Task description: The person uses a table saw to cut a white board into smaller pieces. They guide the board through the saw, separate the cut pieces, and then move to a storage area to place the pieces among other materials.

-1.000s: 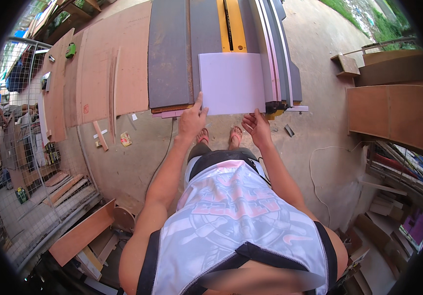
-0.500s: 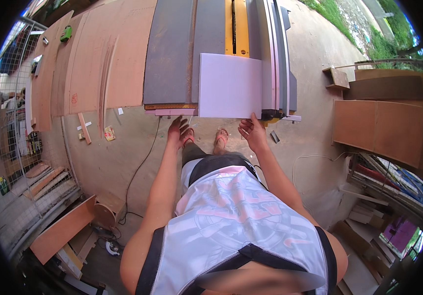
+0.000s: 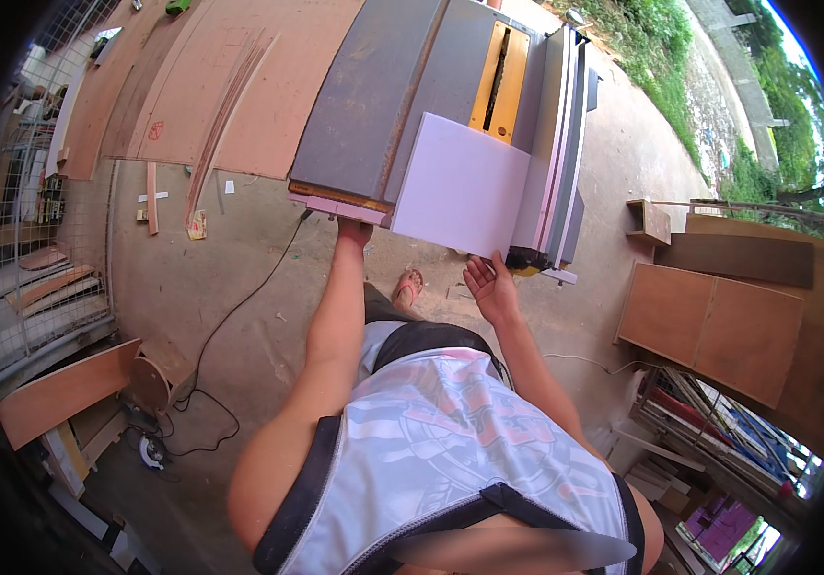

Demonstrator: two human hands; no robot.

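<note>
A flat white board [image 3: 460,187] lies on the grey table saw top [image 3: 359,105], its right side along the rip fence [image 3: 548,134]. Its far edge reaches the yellow insert plate [image 3: 512,62], where a dark slot shows. My left hand [image 3: 353,230] reaches under the saw's front rail, with its fingers hidden below. Palm up at the board's near right corner is my right hand [image 3: 491,286]. Its thumb tip meets the board's edge, while the other fingers are loosely bent and apart, below the board.
Large plywood sheets [image 3: 225,96] lie left of the saw. A black cable [image 3: 249,302] trails over the floor to a circular saw [image 3: 151,452]. Brown wooden panels [image 3: 709,331] stand at the right. Wire mesh shelving [image 3: 38,240] lines the far left.
My left hand has gone from beside the front rail to underneath it. The view has turned, so the saw appears tilted. The board stays on the saw, against the fence.
</note>
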